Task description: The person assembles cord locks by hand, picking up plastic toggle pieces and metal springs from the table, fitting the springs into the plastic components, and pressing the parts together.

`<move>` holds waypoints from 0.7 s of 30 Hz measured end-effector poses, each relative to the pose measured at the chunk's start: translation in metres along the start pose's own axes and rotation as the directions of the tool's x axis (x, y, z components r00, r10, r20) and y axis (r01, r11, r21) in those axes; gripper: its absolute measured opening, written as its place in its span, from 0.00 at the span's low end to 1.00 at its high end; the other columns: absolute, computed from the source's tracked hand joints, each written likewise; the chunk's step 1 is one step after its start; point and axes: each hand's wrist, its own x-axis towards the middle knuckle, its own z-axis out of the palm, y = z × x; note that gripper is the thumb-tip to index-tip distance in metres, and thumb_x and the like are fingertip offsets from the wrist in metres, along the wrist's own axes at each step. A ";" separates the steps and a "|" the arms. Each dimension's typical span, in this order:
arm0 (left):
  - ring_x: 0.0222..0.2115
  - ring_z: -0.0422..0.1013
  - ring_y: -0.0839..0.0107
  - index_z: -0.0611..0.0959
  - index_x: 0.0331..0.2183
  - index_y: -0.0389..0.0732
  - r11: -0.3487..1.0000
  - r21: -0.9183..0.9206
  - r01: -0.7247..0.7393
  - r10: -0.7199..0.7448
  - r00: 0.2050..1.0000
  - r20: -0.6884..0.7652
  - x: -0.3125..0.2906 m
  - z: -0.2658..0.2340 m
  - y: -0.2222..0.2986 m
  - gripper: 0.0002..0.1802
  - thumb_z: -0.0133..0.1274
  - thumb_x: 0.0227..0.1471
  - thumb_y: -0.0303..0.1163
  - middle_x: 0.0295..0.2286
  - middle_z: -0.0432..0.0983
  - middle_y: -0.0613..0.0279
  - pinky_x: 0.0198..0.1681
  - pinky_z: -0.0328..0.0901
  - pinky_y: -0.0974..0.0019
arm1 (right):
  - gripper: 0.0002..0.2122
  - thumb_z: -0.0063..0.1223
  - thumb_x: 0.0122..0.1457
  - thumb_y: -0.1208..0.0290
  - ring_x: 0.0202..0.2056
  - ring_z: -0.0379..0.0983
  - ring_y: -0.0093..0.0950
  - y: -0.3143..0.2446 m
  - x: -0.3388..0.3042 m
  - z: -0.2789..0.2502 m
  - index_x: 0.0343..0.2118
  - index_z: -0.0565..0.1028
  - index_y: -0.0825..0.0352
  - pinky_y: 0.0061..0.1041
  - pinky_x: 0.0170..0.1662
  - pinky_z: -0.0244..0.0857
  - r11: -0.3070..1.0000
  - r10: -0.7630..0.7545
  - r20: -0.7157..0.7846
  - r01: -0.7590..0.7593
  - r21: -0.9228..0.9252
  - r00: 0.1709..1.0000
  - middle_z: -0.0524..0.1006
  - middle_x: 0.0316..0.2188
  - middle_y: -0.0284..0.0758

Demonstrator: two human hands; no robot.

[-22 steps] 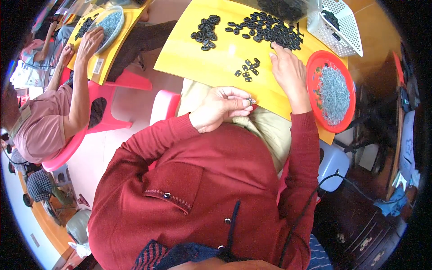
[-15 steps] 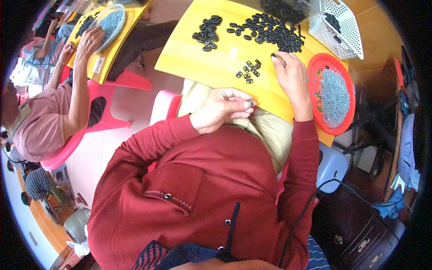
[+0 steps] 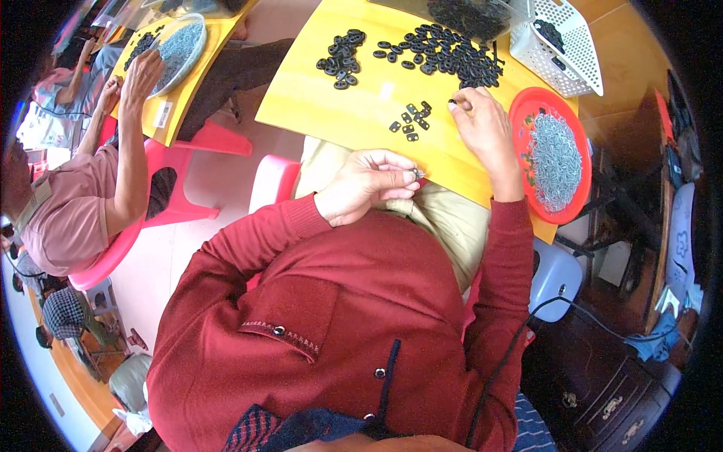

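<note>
My left hand point(image 3: 367, 184) is closed in front of my lap, just off the near edge of the yellow board point(image 3: 316, 98). Its thumb and fingers pinch a small dark part with shiny metal screws point(image 3: 416, 174). Over the board, my right hand point(image 3: 486, 134) pinches a small black piece point(image 3: 453, 103) between thumb and fingertips. Left of that hand lie several small black two-holed plates point(image 3: 412, 118). Beyond them spreads a large pile of black oval pieces point(image 3: 444, 56), with a smaller group of black ovals point(image 3: 343, 59) to its left.
Silvery screws point(image 3: 556, 162) fill a red plate point(image 3: 536, 96) on the right. Behind it stands a white perforated basket point(image 3: 572, 38), beside a clear tub of black pieces point(image 3: 471, 16). At left, a person point(image 3: 75, 203) works at another yellow board point(image 3: 192, 98). A black cable point(image 3: 497, 361) crosses my right sleeve.
My right hand has shifted slightly down and left, keeping its pinch on the small black piece. My left hand holds nearly the same pose. The whole view has moved a little.
</note>
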 end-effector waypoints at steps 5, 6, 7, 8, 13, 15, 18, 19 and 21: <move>0.33 0.77 0.69 0.81 0.35 0.35 1.000 -0.008 0.005 -0.005 1.000 -0.002 -0.001 0.002 0.002 0.07 0.55 0.51 0.20 0.33 0.79 0.57 0.40 0.74 0.69 | 0.07 0.51 0.56 0.68 0.38 0.74 0.41 0.000 -0.003 -0.001 0.33 0.75 0.66 0.38 0.40 0.67 1.000 -0.008 0.028 0.008 0.021 1.000 0.75 0.34 0.41; 0.33 0.77 0.69 0.81 0.35 0.35 1.000 0.000 -0.001 0.001 1.000 -0.007 -0.001 0.002 0.002 0.07 0.55 0.51 0.20 0.33 0.79 0.57 0.40 0.74 0.69 | 0.07 0.51 0.56 0.69 0.38 0.74 0.41 0.000 -0.003 -0.001 0.34 0.75 0.66 0.38 0.41 0.67 0.999 -0.009 0.042 0.007 0.046 0.999 0.75 0.34 0.40; 0.33 0.77 0.69 0.81 0.35 0.35 1.000 0.008 -0.007 0.007 1.000 -0.012 -0.001 0.002 0.002 0.07 0.55 0.51 0.20 0.33 0.79 0.57 0.39 0.74 0.69 | 0.08 0.51 0.56 0.69 0.38 0.74 0.40 0.000 -0.004 -0.001 0.35 0.75 0.66 0.38 0.41 0.67 0.997 -0.009 0.055 0.005 0.071 0.998 0.75 0.34 0.40; 0.33 0.77 0.69 0.81 0.35 0.35 1.000 0.008 -0.006 0.006 1.000 -0.012 -0.001 0.003 0.002 0.07 0.55 0.51 0.20 0.33 0.79 0.57 0.39 0.74 0.69 | 0.08 0.51 0.56 0.69 0.38 0.74 0.40 0.000 -0.004 -0.001 0.35 0.75 0.66 0.38 0.41 0.67 0.997 -0.009 0.055 0.005 0.071 0.998 0.75 0.34 0.40; 0.33 0.77 0.69 0.81 0.35 0.36 1.000 0.018 -0.007 0.007 1.000 -0.015 -0.001 0.003 0.002 0.07 0.55 0.51 0.20 0.33 0.79 0.58 0.39 0.74 0.69 | 0.12 0.51 0.55 0.70 0.36 0.74 0.40 0.002 -0.006 0.001 0.42 0.76 0.65 0.37 0.41 0.67 0.999 -0.037 0.055 0.037 0.010 0.998 0.75 0.33 0.40; 0.33 0.77 0.69 0.81 0.35 0.36 1.000 0.011 0.003 -0.003 1.000 -0.017 -0.001 0.003 0.003 0.07 0.55 0.51 0.20 0.33 0.79 0.58 0.39 0.74 0.69 | 0.12 0.51 0.56 0.69 0.36 0.74 0.40 0.003 -0.006 0.000 0.42 0.76 0.65 0.38 0.41 0.67 0.999 -0.040 0.067 0.039 0.019 0.997 0.75 0.33 0.40; 0.33 0.77 0.69 0.81 0.35 0.36 1.000 0.008 0.006 -0.006 1.000 -0.020 -0.001 0.002 0.003 0.07 0.55 0.51 0.20 0.32 0.79 0.58 0.39 0.74 0.69 | 0.13 0.50 0.56 0.67 0.36 0.74 0.41 -0.008 -0.003 -0.007 0.43 0.75 0.64 0.38 0.40 0.68 0.999 -0.037 0.100 0.036 0.012 0.994 0.74 0.33 0.41; 0.33 0.77 0.69 0.81 0.35 0.36 1.000 0.015 0.003 -0.002 1.000 -0.016 -0.001 0.002 0.003 0.07 0.55 0.51 0.20 0.32 0.79 0.58 0.39 0.73 0.69 | 0.13 0.50 0.57 0.66 0.37 0.74 0.42 -0.012 -0.003 -0.009 0.43 0.75 0.63 0.39 0.40 0.68 1.000 -0.026 0.115 0.028 -0.009 0.993 0.74 0.33 0.42; 0.33 0.77 0.69 0.80 0.36 0.34 1.000 0.001 0.001 -0.001 1.000 -0.018 -0.001 0.001 0.002 0.07 0.55 0.51 0.20 0.32 0.79 0.56 0.39 0.74 0.69 | 0.13 0.50 0.57 0.65 0.37 0.74 0.42 -0.014 -0.001 -0.007 0.43 0.75 0.62 0.39 0.40 0.68 0.999 -0.025 0.112 0.029 -0.031 0.993 0.74 0.33 0.42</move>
